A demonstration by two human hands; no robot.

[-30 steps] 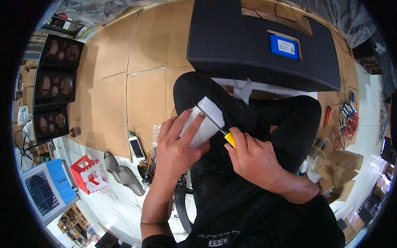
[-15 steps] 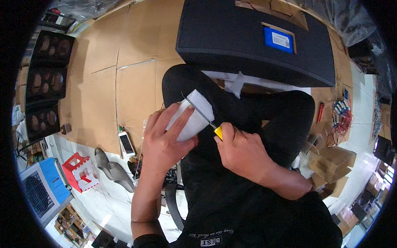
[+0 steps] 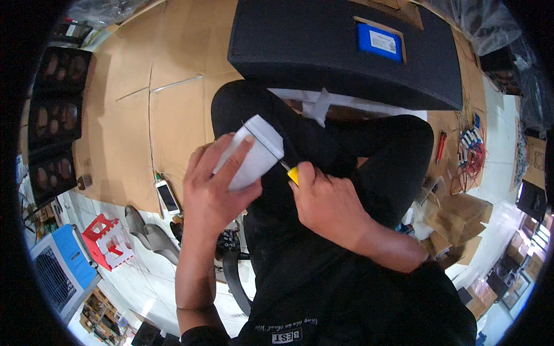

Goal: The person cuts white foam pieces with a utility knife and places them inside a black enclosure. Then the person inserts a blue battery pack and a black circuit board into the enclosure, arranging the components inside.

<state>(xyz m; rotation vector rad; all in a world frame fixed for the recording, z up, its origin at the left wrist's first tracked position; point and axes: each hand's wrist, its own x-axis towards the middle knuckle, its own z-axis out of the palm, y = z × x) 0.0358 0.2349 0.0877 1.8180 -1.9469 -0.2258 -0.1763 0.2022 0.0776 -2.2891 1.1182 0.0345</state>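
Note:
My left hand (image 3: 216, 179) is closed round a white foam block (image 3: 262, 150), thumb on its lower side and fingers spread across its top. In my right hand (image 3: 329, 199) is a knife (image 3: 294, 174) with a yellow handle, gripped with the fingers curled round it. Its thin metal shank reaches the foam's right edge. A dark line runs from there across the block to its far edge, and most of the blade is sunk in or hidden by the foam. The block is above my crossed black-clad legs (image 3: 242, 104).
A large black speaker-like cabinet (image 3: 340, 63) with a blue unit (image 3: 379, 42) stands ahead on cardboard (image 3: 115, 138). A phone (image 3: 168, 197), slippers (image 3: 151, 235) and a red-white stool (image 3: 109, 245) lie left. At right are a red tool (image 3: 441, 146), wires (image 3: 473, 158) and an opened carton (image 3: 461, 216).
The blade has gone deeper into the foam, so less of it shows than before. The whole scene has shifted slightly left and up in the picture.

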